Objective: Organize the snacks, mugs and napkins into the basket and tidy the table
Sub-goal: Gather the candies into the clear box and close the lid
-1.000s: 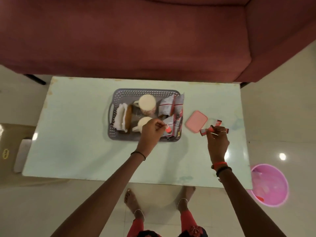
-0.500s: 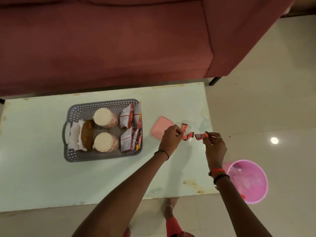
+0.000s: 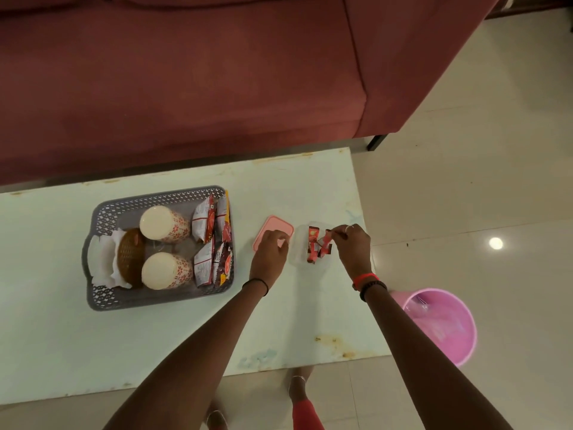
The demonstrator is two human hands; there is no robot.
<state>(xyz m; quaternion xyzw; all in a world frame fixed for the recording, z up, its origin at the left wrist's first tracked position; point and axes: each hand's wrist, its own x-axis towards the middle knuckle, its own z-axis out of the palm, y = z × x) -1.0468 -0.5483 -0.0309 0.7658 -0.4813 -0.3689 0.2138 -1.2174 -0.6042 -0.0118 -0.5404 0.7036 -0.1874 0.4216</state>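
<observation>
Both forearms reached out from the near edge over the pale surface (image 3: 173, 336). The left hand (image 3: 269, 255) lay palm-down on the near corner of the pink lid (image 3: 274, 230), fingers curled over it; whether it gripped or merely rested there could not be told. The right hand (image 3: 352, 246) sat just to the right of it, thumb and fingertips pinched together on one of the small red sachets (image 3: 317, 248). The sachets stood bunched in a clear container (image 3: 297, 254) between the two hands, its rim faint and hard to trace. So the lid lay immediately left of the open container, nearly touching it, long axis running away from the person, and the left hand was plainly the nearer one for it. Judged next step: seat the lid with a short slide rightward once the right hand cleared. Farther left, well apart from the hands, the grey basket (image 3: 102, 293) already held two upturned mugs (image 3: 161, 225), napkins (image 3: 102, 259) in a brown holder (image 3: 130, 259) and snack packets (image 3: 214, 240). Beyond stood a maroon sofa (image 3: 186, 88); a pink bin (image 3: 440, 324) sat on the floor at the right.
</observation>
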